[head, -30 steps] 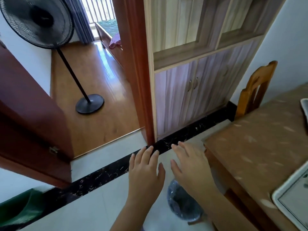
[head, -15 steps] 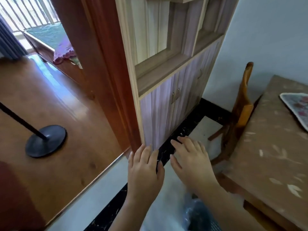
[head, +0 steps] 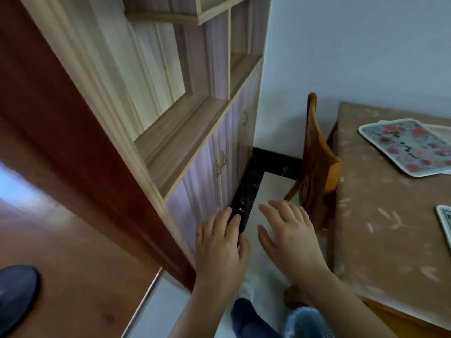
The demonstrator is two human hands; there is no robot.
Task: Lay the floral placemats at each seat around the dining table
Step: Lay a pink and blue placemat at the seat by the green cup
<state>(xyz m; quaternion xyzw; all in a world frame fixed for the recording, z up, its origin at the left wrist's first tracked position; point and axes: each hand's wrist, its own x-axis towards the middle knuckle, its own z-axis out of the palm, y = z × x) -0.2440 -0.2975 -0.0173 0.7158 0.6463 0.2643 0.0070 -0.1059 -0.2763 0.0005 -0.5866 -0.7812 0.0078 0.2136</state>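
Leg: a blue-trousered leg (head: 246,318) at 6 o'clock, lowest in the view, over the pale tiled floor (head: 266,191).
Bag: a crinkled translucent plastic bag (head: 305,320) just beside the leg, at its 3 o'clock; too blurred to tell its contents.
Left hand: the left hand (head: 219,250) hangs palm down at 6 o'clock of centre, above the floor; grip wide, fingers straight and close together, holding nothing.
Right hand: the right hand (head: 290,237) is just beside the left, at its 3 o'clock and apart from it, palm down; grip wide, fingers spread, holding nothing.
Fan base: a dark round base (head: 14,293) at 8 o'clock on the reddish wooden floor (head: 85,276), cut by the frame edge.
Worktop: the dining worktop under a brown cloth with pale leaf marks (head: 380,228) fills 3 to 4 o'clock, near the right hand.
Near mat: a pale-bordered mat corner (head: 445,223) lies on the worktop at 3 o'clock, cut by the frame; pattern cannot be told.
Strip: a black marble floor strip (head: 246,198) runs toward 12 o'clock along the cabinet foot.
Cabinet: a light wooden cabinet with lilac-grey doors and open shelves (head: 202,172) at 10 to 12 o'clock, beside a red-brown door frame (head: 73,142).
Chair: an orange-brown wooden chair (head: 317,167) stands against the worktop's left edge at 2 o'clock.
Floral placemat: a rectangular floral placemat with pink-red flowers and a pale border (head: 410,147) lies flat on the worktop at 2 o'clock, well apart from both hands; a second pale mat edge (head: 439,130) shows at its far side.
Wall: a pale grey wall (head: 366,45) at 1 o'clock.
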